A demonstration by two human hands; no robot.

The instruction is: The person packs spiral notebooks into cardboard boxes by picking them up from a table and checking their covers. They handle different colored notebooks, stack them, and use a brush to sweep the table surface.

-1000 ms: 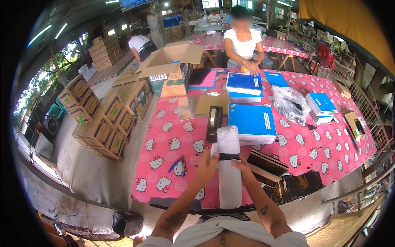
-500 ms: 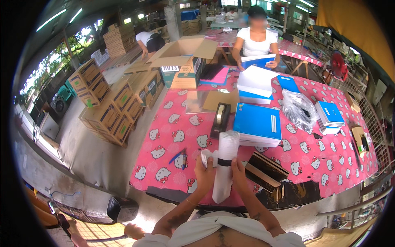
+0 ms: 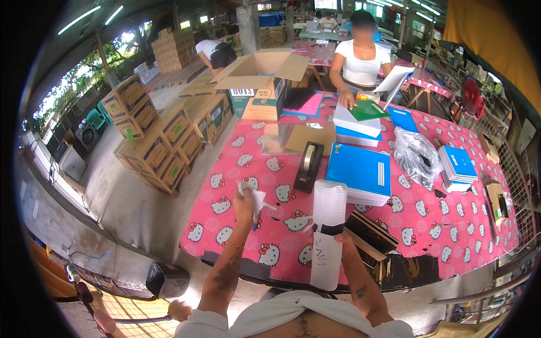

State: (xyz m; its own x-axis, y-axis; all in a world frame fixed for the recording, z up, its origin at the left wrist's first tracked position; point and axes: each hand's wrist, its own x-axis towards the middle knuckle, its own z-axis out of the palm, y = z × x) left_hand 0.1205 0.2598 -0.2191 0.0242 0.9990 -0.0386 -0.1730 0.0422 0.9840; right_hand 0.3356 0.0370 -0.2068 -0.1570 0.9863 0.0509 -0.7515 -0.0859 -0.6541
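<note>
Left hand out over the pink table cover, fingers curled tight round a crumpled white paper, a blue pen just below. Over to the right hand: its thumb presses the side of a long white bundle, clamping it by the dark band at its middle; most of the other fingers are hidden. The bundle sits at the table's near edge, between the person's forearms; whether its lower end rests there, one cannot tell.

And here's writing! Dark hand-drawn strokes run along the bundle's lower half. Just beyond stands a black tape dispenser, and beside it a stack of blue notebooks, the top cover carrying pale label lines at its right. To the right of the bundle lie dark cardboard strips, near a black cardboard sheet with gold print.

Across the table, a co-worker rests a hand on a green cover. The open carton shows bold dark lettering and a green printed panel; stacked brown boxes at left wear bright green stickers.
</note>
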